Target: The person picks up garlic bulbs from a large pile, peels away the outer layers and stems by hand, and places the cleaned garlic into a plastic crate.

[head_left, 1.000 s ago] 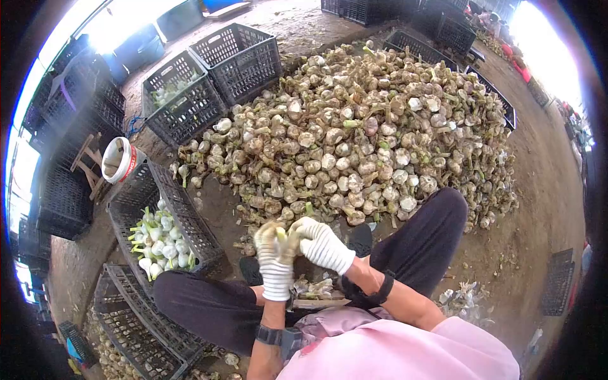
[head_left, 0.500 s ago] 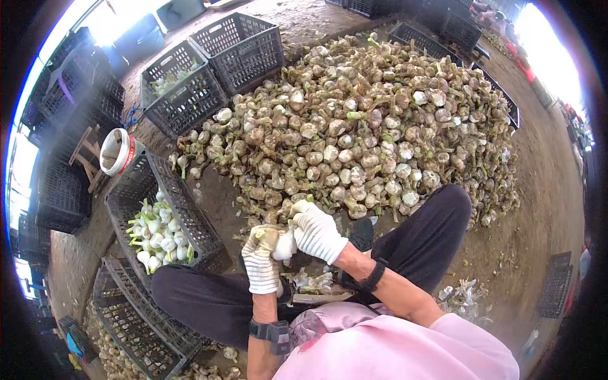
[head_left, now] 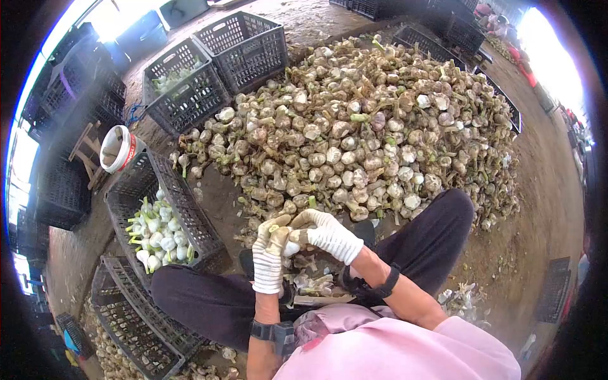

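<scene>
My left hand (head_left: 268, 254), in a striped white glove with brownish fingers, is closed round a garlic bulb. A green stem end shows near its fingertips. My right hand (head_left: 329, 235), gloved alike, has its fingers bent against the same white bulb (head_left: 291, 248) from the right. Both hands meet above my lap. Beyond them lies a big heap of unpeeled, soil-stained garlic (head_left: 354, 139). Peeled white bulbs with green stems (head_left: 161, 234) fill part of a black crate (head_left: 183, 202) on the left. Loose skins (head_left: 313, 284) lie just below my hands.
Two black crates (head_left: 244, 50) stand behind the heap at the upper left. A white and red bucket (head_left: 118, 149) is beside the left crate. More crates (head_left: 136, 323) holding garlic are at the lower left. Skin scraps (head_left: 465, 301) lie right of my bent knee.
My left hand has risen slightly and turned, and my right hand has shifted a little right and down. Less of the white bulb shows between them.
</scene>
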{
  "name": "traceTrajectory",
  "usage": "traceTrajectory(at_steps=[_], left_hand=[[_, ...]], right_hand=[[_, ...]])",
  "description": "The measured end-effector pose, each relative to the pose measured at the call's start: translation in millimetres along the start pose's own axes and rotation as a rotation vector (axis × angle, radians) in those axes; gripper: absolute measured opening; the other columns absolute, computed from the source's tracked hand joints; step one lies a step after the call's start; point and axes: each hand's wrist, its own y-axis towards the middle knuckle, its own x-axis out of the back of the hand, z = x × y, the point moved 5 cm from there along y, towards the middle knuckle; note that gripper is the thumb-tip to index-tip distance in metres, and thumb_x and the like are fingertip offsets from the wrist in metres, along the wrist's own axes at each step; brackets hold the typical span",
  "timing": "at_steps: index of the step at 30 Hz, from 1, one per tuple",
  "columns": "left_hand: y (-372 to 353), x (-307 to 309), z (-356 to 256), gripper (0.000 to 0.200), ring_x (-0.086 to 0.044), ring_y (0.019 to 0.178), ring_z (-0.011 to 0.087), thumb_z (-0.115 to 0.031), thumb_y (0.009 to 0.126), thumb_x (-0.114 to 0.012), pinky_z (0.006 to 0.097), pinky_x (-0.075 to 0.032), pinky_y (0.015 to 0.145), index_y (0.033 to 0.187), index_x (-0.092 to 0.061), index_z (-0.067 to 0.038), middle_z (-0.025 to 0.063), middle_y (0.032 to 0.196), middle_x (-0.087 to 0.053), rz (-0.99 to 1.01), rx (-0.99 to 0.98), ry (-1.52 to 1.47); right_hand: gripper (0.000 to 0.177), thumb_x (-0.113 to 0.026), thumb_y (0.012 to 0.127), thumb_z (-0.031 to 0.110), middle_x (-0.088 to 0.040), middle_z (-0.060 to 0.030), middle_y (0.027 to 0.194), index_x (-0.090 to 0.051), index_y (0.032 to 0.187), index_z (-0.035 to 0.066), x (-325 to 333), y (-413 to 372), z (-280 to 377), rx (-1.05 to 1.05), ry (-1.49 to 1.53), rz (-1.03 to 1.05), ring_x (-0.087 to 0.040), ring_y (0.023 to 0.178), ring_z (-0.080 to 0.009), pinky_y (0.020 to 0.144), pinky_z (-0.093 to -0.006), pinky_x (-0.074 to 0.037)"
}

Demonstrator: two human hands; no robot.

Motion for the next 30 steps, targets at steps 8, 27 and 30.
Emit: traceTrajectory(at_steps=[8, 27, 30], left_hand=[[5.5, 11.7, 9.3, 0.010, -0.058, 0.070, 0.0085, -0.015, 0.088, -0.061, 0.0212, -0.049, 0.059, 0.091, -0.058, -0.006, 0.0021, 0.083, -0.061, -0.137, -0.062, 0.042], [10.5, 25.5, 12.2, 0.025, -0.057, 0.105, 0.0289, -0.027, 0.085, -0.062, 0.0436, -0.043, 0.097, 0.084, -0.066, -0.003, 0.0162, 0.092, -0.066, 0.071, 0.115, -0.931], [14.0, 24.0, 10.5, 0.026, -0.056, 0.108, 0.0327, -0.028, 0.086, -0.061, 0.0495, -0.035, 0.103, 0.083, -0.067, -0.003, 0.0184, 0.094, -0.066, 0.099, 0.120, -1.014]], right_hand=[[0.029, -0.062, 0.080, 0.014, -0.065, -0.0051, 0.092, -0.061, 0.106, 0.000, 9.9, -1.5, -11.7, -0.108, 0.170, 0.032, -0.060, 0.080, -0.0123, 0.067, -0.0262, -0.050], [0.015, -0.064, 0.069, 0.014, -0.064, -0.0131, 0.078, -0.068, 0.082, 0.008, -17.0, 2.6, -33.5, 0.269, -0.899, 0.168, -0.064, 0.077, -0.0295, 0.068, -0.0359, -0.050], [0.022, -0.062, 0.066, 0.015, -0.065, -0.0126, 0.080, -0.069, 0.087, 0.011, -32.0, -19.3, -35.2, 0.169, -1.116, 0.532, -0.063, 0.076, -0.0305, 0.068, -0.0382, -0.050]])
